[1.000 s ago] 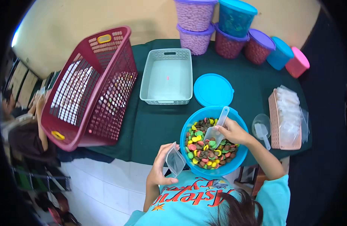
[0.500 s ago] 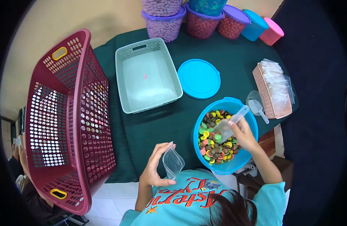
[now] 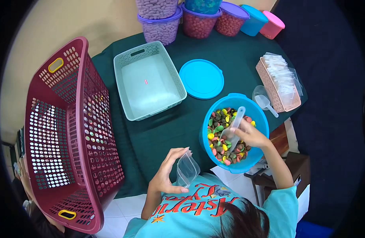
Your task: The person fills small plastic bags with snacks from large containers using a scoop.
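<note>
My left hand point(image 3: 165, 174) sits low in the centre of the frame, fingers curled around a small clear plastic bag point(image 3: 186, 169), holding it with its mouth open toward the right. My right hand point(image 3: 248, 135) is just right of centre, fingers closed on the handle of a clear scoop point(image 3: 233, 129) whose bowl is down among the coloured candies point(image 3: 224, 137). Those candies fill the blue bowl point(image 3: 255, 156), which stands at the near edge of the dark green table point(image 3: 170, 131), just right of the bag.

Above the bowl lies its blue lid point(image 3: 201, 79), flat on the cloth. Left of the lid is a pale green tray point(image 3: 131, 63) with a tiny red speck inside. A big maroon basket point(image 3: 63, 131) fills the left side of the frame, tipped up on its side. At the right edge a pink tray of small bags point(image 3: 279, 81) sits beside a second clear scoop point(image 3: 265, 102). Along the top stand lidded tubs point(image 3: 198, 20), purple, blue and pink.
</note>
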`<state>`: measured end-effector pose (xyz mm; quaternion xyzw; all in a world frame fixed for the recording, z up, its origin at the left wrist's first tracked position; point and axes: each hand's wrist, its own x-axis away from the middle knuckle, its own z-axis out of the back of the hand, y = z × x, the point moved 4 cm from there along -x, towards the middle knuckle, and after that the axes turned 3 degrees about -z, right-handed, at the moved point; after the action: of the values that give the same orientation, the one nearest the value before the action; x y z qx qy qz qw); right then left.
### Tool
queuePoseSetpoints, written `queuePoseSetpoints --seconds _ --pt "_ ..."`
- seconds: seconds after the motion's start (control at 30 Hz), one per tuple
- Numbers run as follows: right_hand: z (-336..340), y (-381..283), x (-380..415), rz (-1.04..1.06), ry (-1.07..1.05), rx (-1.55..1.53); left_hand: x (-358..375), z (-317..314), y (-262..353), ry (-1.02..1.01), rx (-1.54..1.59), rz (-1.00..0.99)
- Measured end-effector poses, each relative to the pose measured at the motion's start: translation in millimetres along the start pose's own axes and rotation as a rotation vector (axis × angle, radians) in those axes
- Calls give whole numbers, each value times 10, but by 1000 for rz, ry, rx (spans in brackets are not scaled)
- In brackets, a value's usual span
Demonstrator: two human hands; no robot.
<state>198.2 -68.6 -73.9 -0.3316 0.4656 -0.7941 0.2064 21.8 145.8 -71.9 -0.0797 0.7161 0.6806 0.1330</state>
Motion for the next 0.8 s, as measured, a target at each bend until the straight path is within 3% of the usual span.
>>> queuePoseSetpoints --seconds 0.23,0.43,0.7,0.77,0.8 --pt "-28 -77 -38 -113 -140 64 29 -62 24 -19 -37 11" --pt "-32 9 -33 -308 -173 -191 43 -107 31 34 -61 4" --pt "-49 -34 14 -338 -289 -221 -64 -208 46 101 -72 -36" --pt "-65 2 -4 -102 -310 -18 -89 -261 48 128 -87 17" --pt "-74 -96 38 -101 -336 -37 -89 -288 35 142 -86 24"
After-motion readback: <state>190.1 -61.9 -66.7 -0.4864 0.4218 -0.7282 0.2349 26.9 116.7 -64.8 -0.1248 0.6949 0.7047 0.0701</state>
